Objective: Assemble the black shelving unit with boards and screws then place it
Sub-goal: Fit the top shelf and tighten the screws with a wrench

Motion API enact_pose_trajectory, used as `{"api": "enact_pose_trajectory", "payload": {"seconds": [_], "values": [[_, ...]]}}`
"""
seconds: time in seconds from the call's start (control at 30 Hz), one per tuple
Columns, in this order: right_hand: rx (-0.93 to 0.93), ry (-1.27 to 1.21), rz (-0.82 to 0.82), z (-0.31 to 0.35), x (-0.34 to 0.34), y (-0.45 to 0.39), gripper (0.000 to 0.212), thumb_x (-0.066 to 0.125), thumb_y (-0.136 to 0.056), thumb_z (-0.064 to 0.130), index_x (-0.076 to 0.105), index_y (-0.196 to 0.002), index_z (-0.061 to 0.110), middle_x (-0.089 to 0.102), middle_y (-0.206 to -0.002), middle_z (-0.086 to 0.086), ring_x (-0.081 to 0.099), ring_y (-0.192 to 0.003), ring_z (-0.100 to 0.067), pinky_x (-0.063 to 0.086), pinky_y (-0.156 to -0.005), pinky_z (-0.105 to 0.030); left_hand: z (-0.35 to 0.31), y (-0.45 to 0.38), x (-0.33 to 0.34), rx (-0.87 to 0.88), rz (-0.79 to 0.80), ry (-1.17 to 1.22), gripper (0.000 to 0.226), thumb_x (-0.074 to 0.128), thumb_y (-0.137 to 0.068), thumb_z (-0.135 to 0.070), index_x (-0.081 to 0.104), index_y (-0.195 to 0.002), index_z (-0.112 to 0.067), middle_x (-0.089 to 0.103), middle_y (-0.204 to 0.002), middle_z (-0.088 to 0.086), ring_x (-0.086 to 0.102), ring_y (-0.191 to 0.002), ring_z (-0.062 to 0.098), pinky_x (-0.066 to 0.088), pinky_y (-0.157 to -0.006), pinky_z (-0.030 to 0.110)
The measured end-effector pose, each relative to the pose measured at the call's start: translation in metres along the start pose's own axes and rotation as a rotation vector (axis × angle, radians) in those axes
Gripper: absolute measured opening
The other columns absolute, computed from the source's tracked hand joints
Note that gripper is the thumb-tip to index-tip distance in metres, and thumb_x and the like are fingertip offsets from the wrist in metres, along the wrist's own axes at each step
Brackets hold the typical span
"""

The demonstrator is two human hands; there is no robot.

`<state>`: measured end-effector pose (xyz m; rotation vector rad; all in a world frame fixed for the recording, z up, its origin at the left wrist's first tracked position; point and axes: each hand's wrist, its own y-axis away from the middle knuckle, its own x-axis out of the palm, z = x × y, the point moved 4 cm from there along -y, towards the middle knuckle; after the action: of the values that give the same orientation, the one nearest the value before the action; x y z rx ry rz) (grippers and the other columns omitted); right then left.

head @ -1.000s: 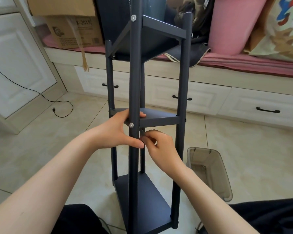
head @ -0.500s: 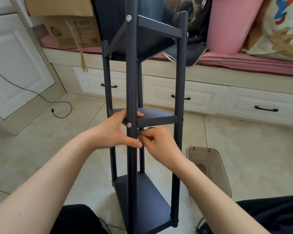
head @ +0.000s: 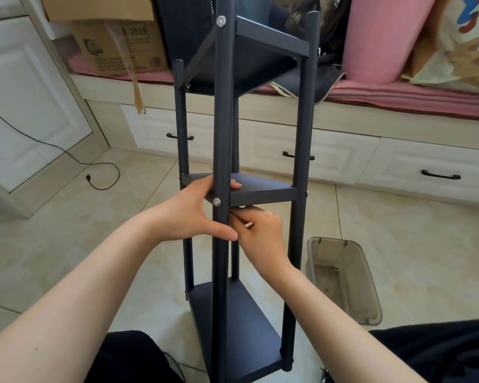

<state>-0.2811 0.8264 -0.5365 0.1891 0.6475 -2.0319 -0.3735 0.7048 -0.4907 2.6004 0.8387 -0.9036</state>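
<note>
The black shelving unit [head: 302, 128] stands upright on the floor tiles in front of me, with three boards fixed between four round posts. My left hand [head: 194, 214] grips the near post [head: 221, 120] at the middle board [head: 263, 193]; its fingers reach over the board and its thumb wraps the post below a silver screw [head: 217, 201]. My right hand [head: 260, 233] is curled just under the middle board, right of the near post, and pinches something small that I cannot make out. Another silver screw [head: 221, 21] shows at the top board.
A clear plastic bin [head: 343, 277] stands on the tiles to the right of the unit. Behind it runs a white drawer bench [head: 343, 158] with pink cushions and a cardboard box [head: 116, 48]. A black cable [head: 67, 156] lies on the floor at left.
My right hand has crept up closer under the middle board. My left hand keeps its grip on the near post, and the unit stays upright.
</note>
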Motion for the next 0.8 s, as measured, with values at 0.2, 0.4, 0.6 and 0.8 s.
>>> {"api": "enact_pose_trajectory", "payload": {"seconds": [0.2,0.4,0.6,0.8], "values": [[0.084,-0.165,-0.055,-0.006,0.015,0.002,0.022,0.064,-0.087,0.011,0.068,-0.066,0.013,0.059,-0.059,0.011,0.05,-0.06,-0.011,0.043,-0.058,-0.024,0.001,0.0,0.0,-0.002,-0.003,0.019,0.079,0.093,-0.064,-0.032,0.049,-0.126,-0.052,0.049,-0.127,-0.03,0.04,-0.114,-0.023,0.034,-0.084,-0.004],[0.155,-0.268,-0.066,-0.012,0.028,0.002,0.023,0.059,-0.088,0.02,0.074,-0.08,0.005,0.069,-0.074,-0.014,0.061,-0.075,-0.036,0.054,-0.073,-0.051,0.001,0.002,-0.001,-0.021,0.003,0.01,0.082,0.094,-0.062,-0.033,0.048,-0.129,-0.052,0.048,-0.133,-0.025,0.041,-0.124,-0.011,0.034,-0.1,0.015],[0.182,-0.194,-0.022,-0.02,0.017,0.01,0.017,0.062,-0.095,0.013,0.078,-0.092,0.007,0.07,-0.072,0.009,0.063,-0.064,-0.006,0.056,-0.064,-0.033,0.001,0.0,-0.002,-0.028,0.002,-0.006,0.08,0.093,-0.063,-0.037,0.047,-0.126,-0.055,0.047,-0.128,-0.032,0.039,-0.116,-0.022,0.035,-0.088,0.008],[0.186,0.057,0.153,-0.013,-0.02,0.022,0.021,0.059,-0.096,0.016,0.077,-0.086,0.01,0.071,-0.072,0.005,0.064,-0.062,-0.009,0.053,-0.065,-0.022,0.005,0.0,-0.007,-0.07,-0.003,-0.019,0.081,0.093,-0.063,-0.039,0.047,-0.128,-0.054,0.047,-0.129,-0.031,0.039,-0.12,-0.014,0.035,-0.094,0.017]]}}
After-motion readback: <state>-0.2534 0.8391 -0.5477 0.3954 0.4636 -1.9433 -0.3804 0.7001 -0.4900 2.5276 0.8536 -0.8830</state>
